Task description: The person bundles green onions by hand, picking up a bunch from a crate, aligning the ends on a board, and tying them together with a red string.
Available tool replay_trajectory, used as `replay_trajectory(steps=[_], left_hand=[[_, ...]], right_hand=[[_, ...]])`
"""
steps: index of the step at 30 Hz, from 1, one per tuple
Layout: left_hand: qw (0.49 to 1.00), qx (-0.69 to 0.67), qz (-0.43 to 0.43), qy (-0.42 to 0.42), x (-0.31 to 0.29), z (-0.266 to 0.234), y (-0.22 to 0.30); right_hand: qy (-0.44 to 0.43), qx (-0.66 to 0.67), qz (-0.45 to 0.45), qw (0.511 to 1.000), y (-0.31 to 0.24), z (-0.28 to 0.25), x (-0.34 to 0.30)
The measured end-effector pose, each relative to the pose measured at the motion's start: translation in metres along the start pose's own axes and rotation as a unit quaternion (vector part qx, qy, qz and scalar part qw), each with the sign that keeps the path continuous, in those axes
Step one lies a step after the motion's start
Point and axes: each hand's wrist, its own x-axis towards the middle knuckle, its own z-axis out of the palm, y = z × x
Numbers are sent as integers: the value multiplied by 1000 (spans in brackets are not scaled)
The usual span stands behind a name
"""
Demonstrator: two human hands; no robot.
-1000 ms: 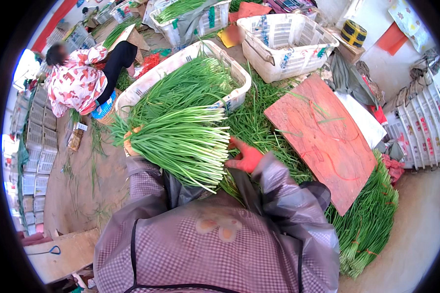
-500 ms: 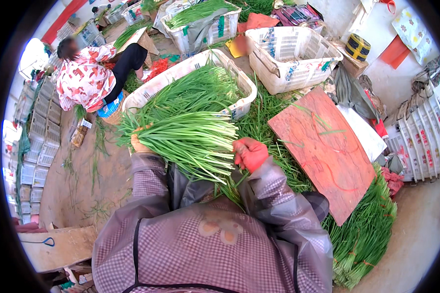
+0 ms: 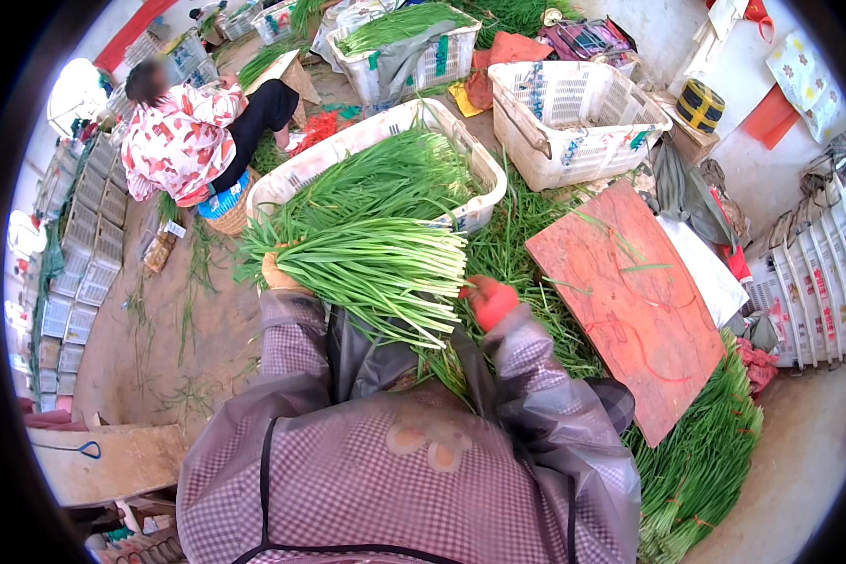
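Note:
A loose bunch of garlic chives [image 3: 376, 273] lies across my front, leaves to the left and pale stem ends to the right. My left hand [image 3: 282, 273], in a tan glove, is closed around its leafy part. At the cut ends is my right hand [image 3: 491, 301] in a red glove, its fingers curled in toward the stems. Whether a stem is pinched there I cannot make out. Just beyond the bunch, a white plastic crate [image 3: 493, 179] holds more chives [image 3: 385, 179].
To the right a reddish board [image 3: 630, 301] lies tilted beside tied chive bundles [image 3: 700, 461]. Another white crate [image 3: 573, 141] stands beyond it. Loose chives [image 3: 517, 244] cover the floor between. At the far left a person [image 3: 183, 141] sits on a basket.
My right hand has moved slightly right and down, with its fingers at the edge of the stem ends. The left hand keeps its hold on the bunch. The whole view has shifted a little.

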Motion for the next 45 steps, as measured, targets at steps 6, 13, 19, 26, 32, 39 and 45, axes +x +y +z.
replay_trajectory(steps=[6, 13, 19, 26, 32, 39, 45], left_hand=[[999, -31, -20, 19, 9, -6, -2], [995, 29, -29, 96, 24, -24, -10], [985, -8, -64, 160, 25, -38, -5], [984, 17, -56, 170, 27, -43, -15], [984, 25, -67, 160, 17, -22, -16], [982, 15, -72, 176, 20, -44, -5], [985, -18, -101, 138, 20, -32, -15]], right_hand=[[-53, 243, 176, 953, 73, -50, 3], [-62, 610, 111, 782, -32, 59, 16], [-128, 495, 173, 842, -11, -32, -14], [40, 402, 128, 906, 18, -39, -6], [-51, 305, 161, 937, -24, 6, 28], [-154, 423, 176, 876, 29, -29, -20], [-171, 485, 94, 853, -65, 43, -41]])
